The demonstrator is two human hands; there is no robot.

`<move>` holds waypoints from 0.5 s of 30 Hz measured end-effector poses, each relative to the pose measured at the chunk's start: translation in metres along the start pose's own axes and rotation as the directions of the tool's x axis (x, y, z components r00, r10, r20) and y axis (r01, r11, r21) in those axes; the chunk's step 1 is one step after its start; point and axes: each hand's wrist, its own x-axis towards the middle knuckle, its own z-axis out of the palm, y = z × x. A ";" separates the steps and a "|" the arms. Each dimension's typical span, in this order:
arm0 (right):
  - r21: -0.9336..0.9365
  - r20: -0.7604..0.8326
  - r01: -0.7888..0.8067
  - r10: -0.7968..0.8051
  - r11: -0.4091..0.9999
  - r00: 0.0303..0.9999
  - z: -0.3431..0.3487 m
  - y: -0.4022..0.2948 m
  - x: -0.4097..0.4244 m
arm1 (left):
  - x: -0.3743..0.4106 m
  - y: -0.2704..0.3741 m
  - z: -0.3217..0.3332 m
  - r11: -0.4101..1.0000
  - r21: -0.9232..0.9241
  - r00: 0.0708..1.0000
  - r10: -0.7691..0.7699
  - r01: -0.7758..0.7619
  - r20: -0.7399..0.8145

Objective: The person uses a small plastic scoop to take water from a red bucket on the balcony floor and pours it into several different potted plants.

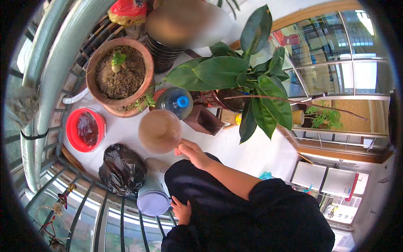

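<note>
My right hand [192, 154] grips a round, brownish bowl-shaped scoop [160, 131] at its edge; its handle is hidden by my fingers. The scoop looks blurred, so its contents are unclear. Just beyond it stand a clear plastic water bottle [171, 102] with a blue cap and a terracotta pot [91, 77] of soil with one small green sprout [118, 60]. My left hand [182, 210] is low by my dark-clothed leg, fingers apart, beside a pale cylindrical container [153, 204] with a lavender end. Whether the fingertips touch that container is hard to see.
A red bucket [102, 132] with dark liquid and a black plastic bag [122, 170] stand on the white floor. Metal railings [74, 211] and thick pipes [59, 66] border the left. A large-leaved plant [220, 72] spreads over a brown rectangular planter [201, 121]; a thin stick [296, 101] juts right.
</note>
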 end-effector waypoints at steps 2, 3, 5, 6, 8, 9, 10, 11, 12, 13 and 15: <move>0.008 -0.079 0.006 -0.005 1.000 0.997 -0.025 -0.005 -0.026 | -0.010 0.007 0.004 1.000 -0.005 1.000 -0.011 0.011 -0.002; 0.012 -0.124 0.005 -0.004 1.000 0.992 -0.038 -0.006 -0.038 | -0.015 0.013 0.007 0.999 0.001 0.999 -0.034 0.034 0.006; 0.032 -0.208 0.010 -0.003 0.999 0.978 -0.062 -0.004 -0.060 | -0.024 0.023 0.016 0.997 0.019 0.997 -0.078 0.077 0.012; 0.046 -0.244 0.017 -0.005 0.999 0.970 -0.074 -0.002 -0.070 | -0.029 0.028 0.021 0.996 0.046 0.997 -0.078 0.076 0.028; 0.061 -0.308 0.013 0.006 0.998 0.951 -0.094 0.004 -0.089 | -0.037 0.036 0.031 0.990 0.102 0.995 -0.103 0.101 0.013; 0.062 -0.335 0.006 0.015 0.998 0.942 -0.103 0.008 -0.097 | -0.041 0.040 0.037 0.984 0.128 0.992 -0.123 0.121 0.007; 0.049 -0.359 0.010 0.008 0.999 0.933 -0.113 0.012 -0.104 | -0.045 0.043 0.042 0.979 0.167 0.993 -0.118 0.121 -0.028; 0.077 -0.378 -0.004 0.033 0.997 0.925 -0.121 0.017 -0.111 | -0.049 0.046 0.047 0.972 0.198 0.992 -0.129 0.127 -0.001; 0.092 -0.397 -0.007 0.043 0.996 0.917 -0.130 0.021 -0.118 | -0.053 0.047 0.050 0.964 0.230 0.990 -0.142 0.133 0.024; 0.095 -0.415 0.005 0.035 0.995 0.909 -0.138 0.026 -0.123 | -0.056 0.049 0.053 0.953 0.269 0.988 -0.153 0.138 0.035; 0.139 -0.447 -0.010 0.072 0.990 0.892 -0.151 0.037 -0.134 | -0.062 0.052 0.059 0.941 0.312 0.987 -0.154 0.133 0.041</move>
